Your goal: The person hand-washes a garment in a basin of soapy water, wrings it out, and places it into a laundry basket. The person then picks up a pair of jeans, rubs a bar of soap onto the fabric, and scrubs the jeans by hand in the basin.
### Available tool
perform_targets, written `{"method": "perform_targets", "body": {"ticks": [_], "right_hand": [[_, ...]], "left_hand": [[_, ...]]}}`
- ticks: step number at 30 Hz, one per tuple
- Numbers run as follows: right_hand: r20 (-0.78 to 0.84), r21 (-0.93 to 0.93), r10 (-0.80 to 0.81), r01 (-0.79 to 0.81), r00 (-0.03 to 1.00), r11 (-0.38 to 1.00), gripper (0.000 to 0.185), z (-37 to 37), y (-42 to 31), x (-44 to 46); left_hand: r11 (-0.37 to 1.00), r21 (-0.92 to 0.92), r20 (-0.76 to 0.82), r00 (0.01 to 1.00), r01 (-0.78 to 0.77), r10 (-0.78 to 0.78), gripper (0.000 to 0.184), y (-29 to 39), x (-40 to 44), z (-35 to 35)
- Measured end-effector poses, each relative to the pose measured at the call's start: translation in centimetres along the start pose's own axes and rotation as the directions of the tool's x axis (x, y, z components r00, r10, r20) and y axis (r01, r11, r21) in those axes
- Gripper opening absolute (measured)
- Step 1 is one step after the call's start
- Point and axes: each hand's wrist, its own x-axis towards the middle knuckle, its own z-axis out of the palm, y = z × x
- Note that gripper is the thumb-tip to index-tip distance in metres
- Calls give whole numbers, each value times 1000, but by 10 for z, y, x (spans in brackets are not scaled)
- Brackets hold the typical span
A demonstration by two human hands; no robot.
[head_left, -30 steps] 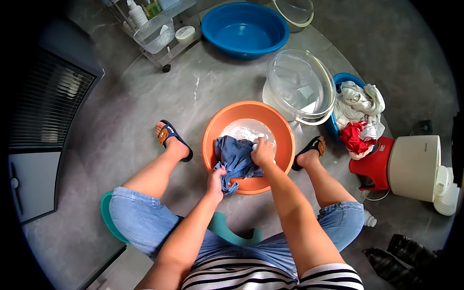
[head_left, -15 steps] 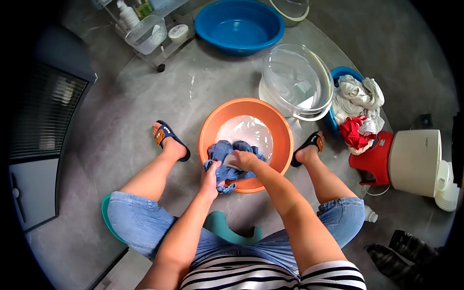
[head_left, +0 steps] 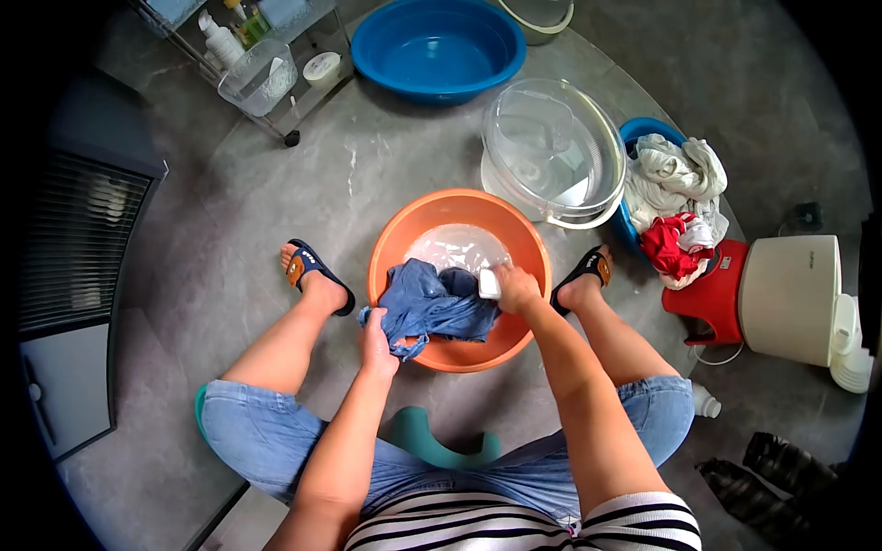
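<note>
An orange basin (head_left: 386,241) stands on the floor between my feet with sudsy water in it. Wet blue denim (head_left: 432,303) lies bunched in the basin, draped over its near left rim. At that rim my left hand (head_left: 377,344) grips the edge of the denim. My right hand (head_left: 516,286) is closed around a small white block (head_left: 490,284), held at the right end of the denim. Whether the block is a brush or a bar of soap I cannot tell.
Beyond the basin stand a clear tub (head_left: 551,147) and a blue basin (head_left: 439,55). To the right are a laundry-filled blue tub (head_left: 630,220), a red stool (head_left: 703,298) and a white appliance (head_left: 792,289). A wheeled rack (head_left: 294,115) holds bottles at the upper left.
My right hand has moved right with the white block, from the middle of the denim to its right end. The left hand has shifted slightly left, and the denim lies more spread out.
</note>
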Motion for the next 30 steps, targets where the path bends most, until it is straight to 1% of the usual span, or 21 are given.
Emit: {"method": "perform_targets", "body": {"ticks": [1,3,4,5,6,7,10,11,13,14,15,17,18,20,23,24,25,27,28,29,30], "right_hand": [[124,-2,-56,57,991,998,50,3,4,-1],[203,37,-131,126,970,991,49,42,5,9],[259,46,-137,129,956,991,48,55,0,12],[283,105,-69,41,957,994,47,67,-2,10],[249,25,-8,2,969,1000,46,66,-13,6],[208,-53,51,-41,977,998,45,56,-25,-2],[96,0,144,-144,985,990,45,22,-42,-8],[18,104,209,-209,978,972,43,8,-44,-8],[-119,411,239,-171,964,896,42,-27,-44,-11],[-159,520,200,-91,967,849,41,-38,-39,-6],[-202,617,166,-6,965,787,40,-47,-35,-2],[-161,695,97,43,982,717,35,-71,-38,-10],[-135,748,85,45,987,662,32,-85,-47,-23],[-119,865,91,58,989,499,29,-101,-69,-48],[-20,947,32,8,999,320,33,-67,-86,-57],[-43,905,-14,45,999,423,36,-55,-99,-68],[-61,852,-59,83,996,517,39,-43,-110,-80],[26,798,-191,95,981,595,42,-28,-118,-93],[74,829,-286,101,955,550,31,-12,-113,-92],[11,775,-215,127,977,619,36,-7,-110,-92],[-59,714,-147,145,987,685,41,-3,-107,-93]], "left_hand": [[1000,-20,4,1000,17,-17,18,-5,3,-1],[998,-45,26,999,36,-35,22,-9,4,-2],[998,-49,43,998,38,-36,25,-5,-1,1],[998,-53,63,997,39,-36,28,-2,-7,5],[987,-158,66,998,30,-20,37,0,-11,17],[993,-106,81,996,56,-48,32,4,-17,23],[988,52,106,983,145,-150,20,7,-26,28],[970,80,146,960,230,-240,20,4,-21,22],[909,144,215,884,392,-415,19,-6,-2,-3],[881,39,470,770,471,-432,21,-12,15,-18],[903,-35,496,792,429,-357,24,-7,10,-13],[921,-183,535,820,345,-201,31,12,-13,13],[907,-272,474,865,322,-164,44,23,-25,32],[904,-201,595,780,376,-192,54,27,-28,31],[907,-30,606,730,420,-318,54,13,-36,35],[888,-44,540,759,458,-365,52,-3,-22,25],[908,-54,527,784,415,-326,45,-1,-38,38],[959,38,420,866,282,-271,39,-24,-13,19],[962,46,469,844,271,-260,39,-36,9,-5],[967,35,360,899,254,-249,38,-43,19,-14],[965,10,361,899,263,-249,38,-41,17,-13]]}}
